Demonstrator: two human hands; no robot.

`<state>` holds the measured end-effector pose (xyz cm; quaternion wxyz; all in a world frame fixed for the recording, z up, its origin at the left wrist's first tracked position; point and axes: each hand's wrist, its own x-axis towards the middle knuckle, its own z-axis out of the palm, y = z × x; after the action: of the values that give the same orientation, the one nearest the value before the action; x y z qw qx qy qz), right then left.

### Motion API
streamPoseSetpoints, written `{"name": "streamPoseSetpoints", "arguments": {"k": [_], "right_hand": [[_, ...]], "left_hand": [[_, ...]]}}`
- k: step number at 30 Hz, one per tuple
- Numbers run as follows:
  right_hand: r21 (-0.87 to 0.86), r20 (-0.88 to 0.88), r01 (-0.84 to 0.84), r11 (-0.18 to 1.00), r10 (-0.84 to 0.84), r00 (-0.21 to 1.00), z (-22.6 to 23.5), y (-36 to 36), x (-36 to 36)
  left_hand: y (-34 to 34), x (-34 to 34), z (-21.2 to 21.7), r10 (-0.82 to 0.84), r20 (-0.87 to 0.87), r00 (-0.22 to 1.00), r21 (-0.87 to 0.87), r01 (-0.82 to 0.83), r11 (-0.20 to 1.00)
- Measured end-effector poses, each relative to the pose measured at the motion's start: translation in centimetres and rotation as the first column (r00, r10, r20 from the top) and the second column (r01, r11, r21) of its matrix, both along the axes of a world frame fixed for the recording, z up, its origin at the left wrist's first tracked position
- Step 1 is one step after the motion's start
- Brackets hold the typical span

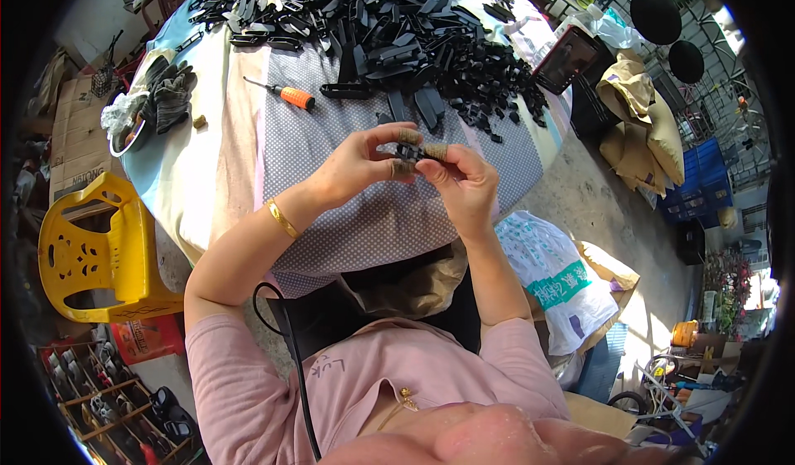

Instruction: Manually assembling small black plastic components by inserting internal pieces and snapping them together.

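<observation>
Over the near part of the cloth-covered table, both my hands meet at a small black plastic part [407, 152]. My left hand [364, 163] pinches it from the left between thumb and fingers. From the other side, the thumb and forefinger of my right hand [469, 185] close on it. Tan wrapping covers some of my fingertips, and these hide much of the part. Just beyond my hands lies a big heap of black plastic pieces [389, 51], long ones on the left and small ones toward the right. An orange-handled screwdriver [296, 97] rests on the cloth to the left of the heap.
Dark gloves [170, 92] lie at the table's left edge, above a yellow plastic chair [132, 254]. A phone [568, 59] stands propped at the right edge. White printed sacks [551, 283] sit on the floor at right. A black cable [294, 357] runs down my front.
</observation>
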<state>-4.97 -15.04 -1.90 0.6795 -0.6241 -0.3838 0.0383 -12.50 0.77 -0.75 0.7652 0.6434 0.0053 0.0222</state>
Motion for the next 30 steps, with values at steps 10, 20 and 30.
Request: {"name": "streamPoseSetpoints", "arguments": {"k": [10, 20, 30], "right_hand": [[-0.020, 0.339, 0.228, 0.974, -0.208, 0.918, 1.8, 0.2, 0.2], [-0.016, 0.722, 0.377, 0.926, -0.250, 0.646, 1.9, 0.6, 0.6], [0.005, 0.737, 0.392, 0.920, -0.268, 0.621, 1.7, 0.6, 0.5]], "left_hand": [[0.2, 0.3, -0.8, -0.128, -0.097, 0.987, -0.279, 0.096, 0.955], [-0.1, -0.1, -0.7, -0.082, -0.085, 0.993, -0.192, 0.064, 0.979], [-0.5, -0.3, -0.1, -0.081, -0.073, 0.994, -0.108, 0.073, 0.992]]}}
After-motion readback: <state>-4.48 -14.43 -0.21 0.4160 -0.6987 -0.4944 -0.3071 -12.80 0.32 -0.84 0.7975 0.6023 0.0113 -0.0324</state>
